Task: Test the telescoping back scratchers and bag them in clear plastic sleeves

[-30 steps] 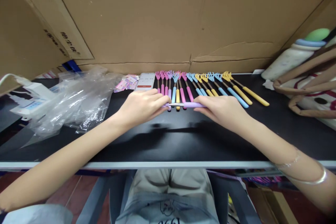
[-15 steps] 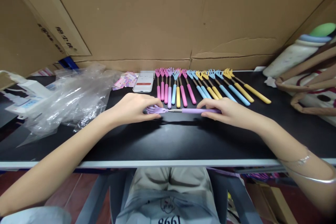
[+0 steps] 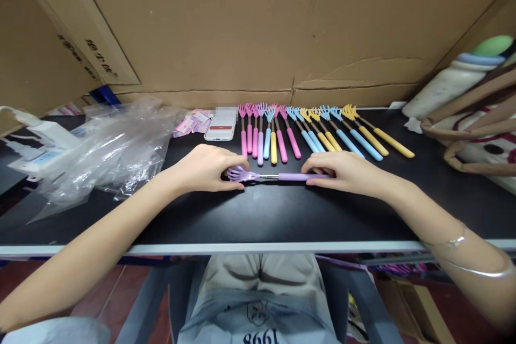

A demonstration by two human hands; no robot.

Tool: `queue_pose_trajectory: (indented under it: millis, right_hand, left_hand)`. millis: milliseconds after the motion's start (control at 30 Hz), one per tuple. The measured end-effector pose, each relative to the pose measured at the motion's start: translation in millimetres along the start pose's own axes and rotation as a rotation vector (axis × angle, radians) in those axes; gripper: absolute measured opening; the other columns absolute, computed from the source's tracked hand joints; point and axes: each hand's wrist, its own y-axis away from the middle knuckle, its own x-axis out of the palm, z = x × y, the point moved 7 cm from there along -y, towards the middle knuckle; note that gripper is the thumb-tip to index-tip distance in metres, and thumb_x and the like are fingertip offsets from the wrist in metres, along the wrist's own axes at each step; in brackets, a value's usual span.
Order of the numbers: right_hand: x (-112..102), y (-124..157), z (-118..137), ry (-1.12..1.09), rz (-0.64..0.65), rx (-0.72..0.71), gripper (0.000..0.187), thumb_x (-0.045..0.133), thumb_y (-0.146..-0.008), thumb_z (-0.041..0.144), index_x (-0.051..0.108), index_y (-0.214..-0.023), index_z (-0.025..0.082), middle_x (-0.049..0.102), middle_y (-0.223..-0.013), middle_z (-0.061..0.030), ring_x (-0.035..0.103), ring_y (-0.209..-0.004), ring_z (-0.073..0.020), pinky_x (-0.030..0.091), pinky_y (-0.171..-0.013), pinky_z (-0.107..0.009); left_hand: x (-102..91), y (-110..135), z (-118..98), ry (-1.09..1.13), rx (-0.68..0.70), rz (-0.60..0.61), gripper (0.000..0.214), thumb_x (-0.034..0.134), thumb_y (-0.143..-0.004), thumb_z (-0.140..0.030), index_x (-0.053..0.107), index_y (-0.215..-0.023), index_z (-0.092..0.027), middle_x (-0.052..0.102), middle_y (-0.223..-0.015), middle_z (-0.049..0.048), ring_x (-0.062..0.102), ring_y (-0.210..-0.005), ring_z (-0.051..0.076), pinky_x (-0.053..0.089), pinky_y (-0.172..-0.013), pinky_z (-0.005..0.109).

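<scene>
A purple back scratcher (image 3: 294, 177) with a hand-shaped claw and a metal shaft lies level, at or just above the black table. My left hand (image 3: 205, 169) curves around the claw end, thumb and fingers apart on either side; a small gap shows between thumb and claw. At the other end, my right hand (image 3: 342, 172) has its thumb and fingers around the handle, hiding the tip. Behind it stretches a row of back scratchers in pink (image 3: 293, 142), blue (image 3: 350, 142), yellow (image 3: 394, 142) and purple (image 3: 260, 148), claws toward the back.
Left of the row lie a phone (image 3: 220, 128) and colourful cards (image 3: 192, 121). Clear plastic bags (image 3: 129, 140) cover the left side near a white power strip (image 3: 44, 158). At right stand a bottle (image 3: 447, 86) and a bag (image 3: 484, 140). Cardboard (image 3: 242, 27) walls the back.
The purple back scratcher has come down and toward me, closer to its shadow. My left thumb and fingers have spread wider around the claw. The row stays put.
</scene>
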Motion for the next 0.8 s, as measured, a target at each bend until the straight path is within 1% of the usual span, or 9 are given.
queue_pose_trajectory:
  millis: [67,133,367,567,800]
  right_hand:
    - [1.6,-0.7,-2.9,-0.002,0.005,0.008,0.030,0.052,-0.088,0.048,0.064,-0.098,0.023,0.058,-0.079,-0.0008,0.050,-0.066,-0.0109,0.031,-0.059,-0.022]
    - [2.6,-1.0,-5.5,-0.007,0.008,0.019,0.030,0.052,-0.088,0.048,0.063,-0.098,0.023,0.058,-0.078,-0.0004,0.050,-0.065,-0.0108,0.031,-0.059,-0.022]
    - [3.4,-0.3,-9.6,-0.037,0.029,0.048,0.029,0.054,-0.087,0.047,0.063,-0.100,0.023,0.057,-0.080,-0.0006,0.048,-0.064,-0.0109,0.031,-0.059,-0.022]
    - [0.4,1.1,-8.9,-0.047,0.060,0.076,0.028,0.053,-0.087,0.045,0.063,-0.100,0.023,0.057,-0.080,-0.0008,0.049,-0.066,-0.0112,0.032,-0.059,-0.022]
    - [-3.5,6.1,-12.4,0.008,0.037,0.149,0.026,0.052,-0.087,0.045,0.061,-0.100,0.024,0.058,-0.082,-0.0002,0.049,-0.066,-0.0115,0.032,-0.060,-0.022]
  left_hand:
    - [4.8,-0.4,2.2,0.025,-0.027,0.058,0.031,0.059,-0.085,-0.050,0.059,-0.105,-0.026,0.067,-0.078,-0.0039,0.062,-0.071,0.014,0.032,-0.059,0.022]
    - [7.4,-0.4,3.6,0.049,-0.041,0.091,0.031,0.057,-0.086,-0.050,0.057,-0.107,-0.027,0.066,-0.073,-0.0047,0.061,-0.067,0.014,0.031,-0.059,0.022]
    - [9.6,0.2,5.6,0.123,-0.047,0.138,0.032,0.059,-0.085,-0.049,0.056,-0.109,-0.028,0.061,-0.067,-0.0064,0.058,-0.063,0.013,0.029,-0.058,0.022]
    - [11.3,0.3,8.4,0.155,-0.062,0.164,0.034,0.059,-0.085,-0.050,0.055,-0.111,-0.029,0.059,-0.066,-0.0070,0.055,-0.062,0.012,0.028,-0.056,0.021]
    - [11.4,-1.5,6.3,0.179,-0.080,0.180,0.033,0.059,-0.086,-0.048,0.055,-0.112,-0.028,0.057,-0.065,-0.0076,0.053,-0.058,0.011,0.026,-0.054,0.021]
